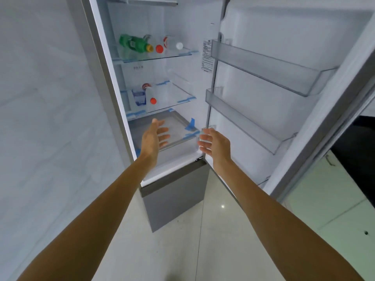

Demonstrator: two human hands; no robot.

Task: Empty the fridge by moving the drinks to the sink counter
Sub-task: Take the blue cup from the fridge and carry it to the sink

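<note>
left hand (151, 138), right hand (216, 146): fingers (164, 130) apart, empty; bottles (132, 44) on shelves (178, 54) well above them.

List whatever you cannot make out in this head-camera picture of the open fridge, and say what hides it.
All in the head view:
1. Sink counter: outside the frame.
2. Wall sticker: print too small to read.
3. Brown-topped bottle on the middle shelf: body hidden behind the white bottle.
4. Top shelf: cut off by the upper edge.
5. Green bottle: label blurred.

Both empty hands, left hand (152, 137) and right hand (215, 143), reach toward the open fridge (178, 82).
</note>
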